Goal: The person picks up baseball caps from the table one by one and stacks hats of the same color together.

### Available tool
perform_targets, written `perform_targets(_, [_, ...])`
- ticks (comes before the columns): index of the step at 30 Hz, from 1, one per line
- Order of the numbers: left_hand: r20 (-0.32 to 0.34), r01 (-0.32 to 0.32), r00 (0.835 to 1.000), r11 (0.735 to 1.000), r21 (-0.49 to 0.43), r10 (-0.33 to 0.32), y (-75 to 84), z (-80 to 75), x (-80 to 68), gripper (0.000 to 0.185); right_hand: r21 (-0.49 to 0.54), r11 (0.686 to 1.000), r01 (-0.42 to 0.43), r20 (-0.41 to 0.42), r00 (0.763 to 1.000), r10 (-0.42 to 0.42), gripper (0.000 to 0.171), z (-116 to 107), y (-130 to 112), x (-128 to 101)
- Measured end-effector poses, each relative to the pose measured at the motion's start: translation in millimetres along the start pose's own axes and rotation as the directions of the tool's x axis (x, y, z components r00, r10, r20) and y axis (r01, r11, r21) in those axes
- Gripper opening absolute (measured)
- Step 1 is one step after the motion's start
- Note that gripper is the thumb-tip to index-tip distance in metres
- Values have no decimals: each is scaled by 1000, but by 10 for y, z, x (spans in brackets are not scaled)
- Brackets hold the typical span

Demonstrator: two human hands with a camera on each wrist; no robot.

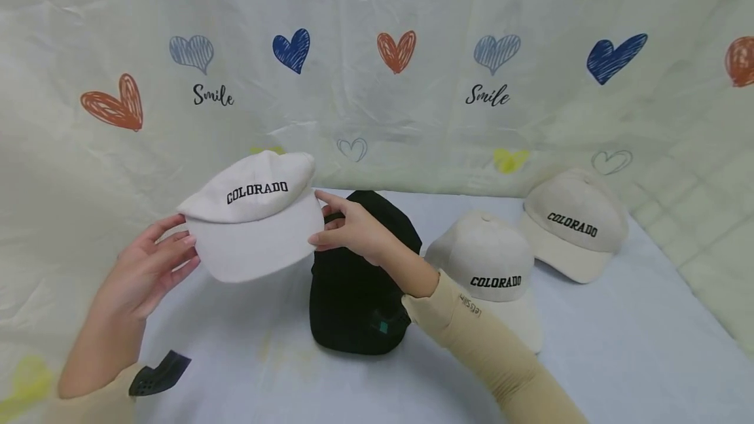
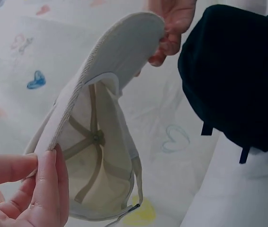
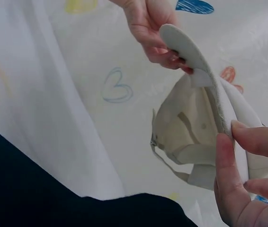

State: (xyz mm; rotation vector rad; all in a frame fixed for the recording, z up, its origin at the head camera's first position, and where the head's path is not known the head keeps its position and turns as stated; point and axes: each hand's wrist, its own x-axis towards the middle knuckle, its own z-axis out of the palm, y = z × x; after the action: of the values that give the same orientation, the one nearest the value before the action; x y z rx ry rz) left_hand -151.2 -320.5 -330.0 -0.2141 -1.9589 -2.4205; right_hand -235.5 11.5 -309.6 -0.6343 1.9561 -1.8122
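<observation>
A white cap [image 1: 253,214] lettered COLORADO is held in the air above the table's left side, brim toward me. My left hand [image 1: 179,237] pinches the brim's left edge and my right hand [image 1: 321,221] pinches its right edge. The left wrist view shows the white cap's [image 2: 96,142] underside with its inner seams, my left hand [image 2: 46,163] on the near brim edge and my right hand [image 2: 165,40] on the far one. In the right wrist view my right hand [image 3: 228,137] grips the white cap's [image 3: 195,127] brim, with my left hand [image 3: 172,54] opposite.
A black cap [image 1: 359,286] lies on the pale blue table cover [image 1: 618,345] just below my right hand. Two beige COLORADO caps [image 1: 491,260] [image 1: 574,224] sit to the right. A heart-printed backdrop [image 1: 377,84] hangs behind.
</observation>
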Motion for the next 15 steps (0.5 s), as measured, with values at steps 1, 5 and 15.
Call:
perform_targets(1, [1,-4,1000,1000,4,4,6,29,19,35,2,1000,10,-2,1000,-10,85,-26,-2,-11])
perform_targets(5, [-9,-27,1000,1000,16,27,15,163,103,32,17,999,38,-13,999,-38,84,-144,-4,-60])
perform_targets(15, [-51,-35,998,999,-33,33,-20,589,306,26,17,998,54,-58,997,-53,84,-488,-10,-204])
